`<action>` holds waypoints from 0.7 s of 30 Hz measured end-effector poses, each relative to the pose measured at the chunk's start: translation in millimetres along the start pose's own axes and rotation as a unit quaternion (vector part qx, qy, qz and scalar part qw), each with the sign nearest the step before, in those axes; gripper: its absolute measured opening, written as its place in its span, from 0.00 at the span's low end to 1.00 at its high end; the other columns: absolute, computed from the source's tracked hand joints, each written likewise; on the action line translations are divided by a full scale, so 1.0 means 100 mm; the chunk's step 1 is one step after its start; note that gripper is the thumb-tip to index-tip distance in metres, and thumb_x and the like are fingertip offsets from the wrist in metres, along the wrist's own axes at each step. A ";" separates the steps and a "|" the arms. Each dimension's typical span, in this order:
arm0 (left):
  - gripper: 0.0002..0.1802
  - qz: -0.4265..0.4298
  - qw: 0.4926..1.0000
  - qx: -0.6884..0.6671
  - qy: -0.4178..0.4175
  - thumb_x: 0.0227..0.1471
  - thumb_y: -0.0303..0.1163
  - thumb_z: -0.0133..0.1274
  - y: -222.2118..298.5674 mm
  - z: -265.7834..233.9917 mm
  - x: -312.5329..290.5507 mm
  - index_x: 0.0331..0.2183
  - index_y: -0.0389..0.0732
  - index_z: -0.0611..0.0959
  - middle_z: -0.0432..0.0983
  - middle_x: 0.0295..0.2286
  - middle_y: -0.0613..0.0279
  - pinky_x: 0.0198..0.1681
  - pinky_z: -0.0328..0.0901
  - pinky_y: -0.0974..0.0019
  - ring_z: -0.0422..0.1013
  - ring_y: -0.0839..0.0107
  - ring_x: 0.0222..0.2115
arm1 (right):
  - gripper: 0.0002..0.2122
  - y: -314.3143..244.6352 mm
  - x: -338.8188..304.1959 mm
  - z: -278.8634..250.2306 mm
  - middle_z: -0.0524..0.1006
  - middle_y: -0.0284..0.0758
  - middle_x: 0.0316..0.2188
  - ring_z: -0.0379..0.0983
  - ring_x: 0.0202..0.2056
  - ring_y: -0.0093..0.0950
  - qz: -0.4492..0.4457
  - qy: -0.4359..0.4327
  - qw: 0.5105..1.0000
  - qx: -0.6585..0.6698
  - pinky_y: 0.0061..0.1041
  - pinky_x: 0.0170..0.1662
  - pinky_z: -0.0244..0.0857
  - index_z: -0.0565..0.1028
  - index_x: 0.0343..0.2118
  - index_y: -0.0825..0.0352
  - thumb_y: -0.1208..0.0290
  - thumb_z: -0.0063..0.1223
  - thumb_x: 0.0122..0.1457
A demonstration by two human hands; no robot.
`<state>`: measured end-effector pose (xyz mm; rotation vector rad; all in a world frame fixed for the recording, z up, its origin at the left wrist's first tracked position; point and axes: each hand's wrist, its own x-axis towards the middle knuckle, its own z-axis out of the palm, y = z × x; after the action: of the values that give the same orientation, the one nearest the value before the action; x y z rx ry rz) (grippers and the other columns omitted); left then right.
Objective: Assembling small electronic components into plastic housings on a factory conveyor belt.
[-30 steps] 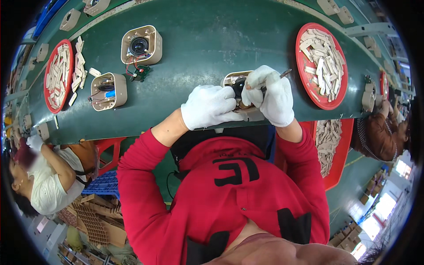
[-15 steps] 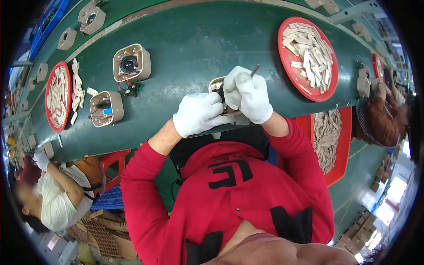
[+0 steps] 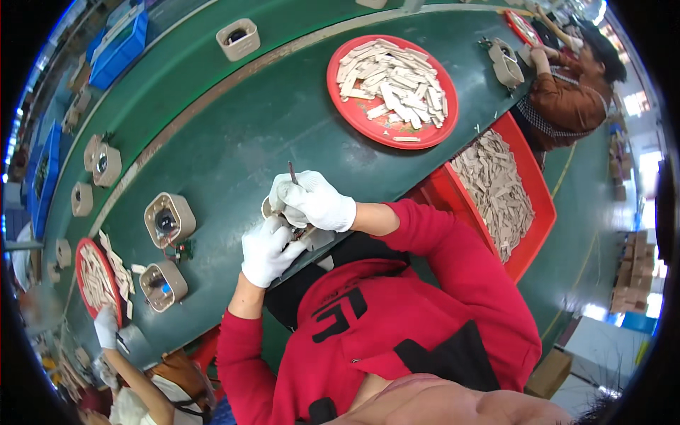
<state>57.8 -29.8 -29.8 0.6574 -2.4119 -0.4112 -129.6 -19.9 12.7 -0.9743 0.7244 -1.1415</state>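
A beige plastic housing point(image 3: 267, 207) rests at the near edge of the green table, mostly covered by my gloved hands. My left hand point(image 3: 269, 251), in a white glove, is closed on its near left side, fingertips bent over the opening. My right hand point(image 3: 315, 202), also gloved in white, is pinched over the housing's top. From its fingers sticks up the end of a thin dark tool point(image 3: 292, 172); its kind cannot be made out. What lies inside the housing is largely hidden, with a little dark and reddish detail showing between the hands.
Pale flat strips fill a red round tray point(image 3: 393, 144) beyond my right hand and a red bin point(image 3: 542, 227) beside me. To the left stand two housings point(image 3: 170, 219) with speakers and wires, plus another red tray point(image 3: 83, 249). A co-worker's gloved hand point(image 3: 106, 327) touches that tray.
My view has swung to the right, shifting the scene. Both hands stay at the housing with the tool upright. The left co-worker's gloved hand now reaches to the strips in the left tray.
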 end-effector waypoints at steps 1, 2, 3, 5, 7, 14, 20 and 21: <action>0.18 0.004 1.000 -0.006 0.007 0.39 0.39 0.67 -0.01 0.00 0.02 0.17 0.42 0.73 0.72 0.23 0.61 0.22 0.65 0.61 0.71 0.61 0.20 | 0.16 -0.04 0.00 -0.03 0.71 0.27 0.21 0.62 0.21 0.14 -0.009 -0.008 0.999 0.047 0.17 0.23 0.56 0.72 0.28 0.66 0.60 0.42 0.68; 0.18 0.014 1.000 -0.005 0.006 0.39 0.39 0.67 -0.01 0.01 0.04 0.17 0.42 0.73 0.72 0.23 0.61 0.22 0.65 0.61 0.71 0.61 0.20 | 0.16 -0.12 -0.02 -0.10 0.71 0.27 0.21 0.62 0.21 0.14 -0.019 -0.004 0.999 0.045 0.17 0.23 0.56 0.72 0.28 0.66 0.60 0.42 0.68; 0.18 0.005 1.000 -0.013 0.017 0.36 0.34 0.68 -0.01 0.02 0.03 0.17 0.42 0.72 0.72 0.22 0.61 0.22 0.65 0.61 0.70 0.62 0.19 | 0.13 -0.32 -0.05 -0.13 0.72 0.28 0.21 0.63 0.21 0.14 -0.019 0.041 0.999 -0.001 0.18 0.23 0.56 0.73 0.29 0.67 0.63 0.44 0.66; 0.18 -0.008 0.999 -0.019 0.030 0.32 0.27 0.69 0.03 0.01 0.01 0.17 0.43 0.72 0.72 0.23 0.62 0.21 0.65 0.63 0.70 0.63 0.19 | 0.11 -0.54 -0.03 -0.38 0.74 0.29 0.21 0.67 0.21 0.17 -0.114 0.111 0.959 -0.235 0.20 0.24 0.60 0.73 0.29 0.69 0.66 0.47 0.63; 0.18 -0.002 0.999 -0.022 0.028 0.32 0.27 0.69 0.02 0.00 0.02 0.17 0.43 0.72 0.72 0.23 0.62 0.21 0.65 0.64 0.70 0.63 0.19 | 0.11 -0.74 0.06 -0.77 0.76 0.34 0.21 0.73 0.22 0.27 -0.159 0.177 0.822 -0.517 0.28 0.27 0.66 0.74 0.29 0.69 0.65 0.49 0.61; 0.16 -0.001 0.999 -0.028 0.021 0.32 0.27 0.69 -0.01 0.02 0.03 0.17 0.44 0.73 0.73 0.23 0.62 0.22 0.65 0.64 0.71 0.63 0.19 | 0.14 -0.69 -0.09 -2.03 0.79 0.48 0.29 0.78 0.34 0.48 0.054 0.290 0.594 -0.749 0.43 0.40 0.72 0.79 0.32 0.67 0.60 0.50 0.59; 0.17 -0.010 1.000 -0.025 0.015 0.33 0.29 0.69 0.00 -0.01 -0.02 0.19 0.44 0.74 0.72 0.23 0.62 0.22 0.66 0.64 0.71 0.62 0.19 | 0.15 -0.75 -0.05 -2.06 0.79 0.46 0.25 0.79 0.31 0.43 0.006 0.325 0.603 -0.729 0.42 0.37 0.72 0.78 0.30 0.67 0.60 0.48 0.62; 0.17 -0.019 0.999 -0.030 0.015 0.34 0.31 0.69 0.01 -0.02 -0.04 0.19 0.44 0.74 0.72 0.23 0.62 0.23 0.66 0.63 0.71 0.61 0.20 | 0.15 -0.86 -0.01 -1.84 0.78 0.44 0.23 0.79 0.28 0.38 0.070 0.317 0.708 -0.627 0.39 0.35 0.72 0.78 0.29 0.68 0.60 0.48 0.62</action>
<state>61.7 -27.0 -29.3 0.6800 -2.3526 -0.4849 -324.6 -75.8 13.5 -1.5755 2.2830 -0.7148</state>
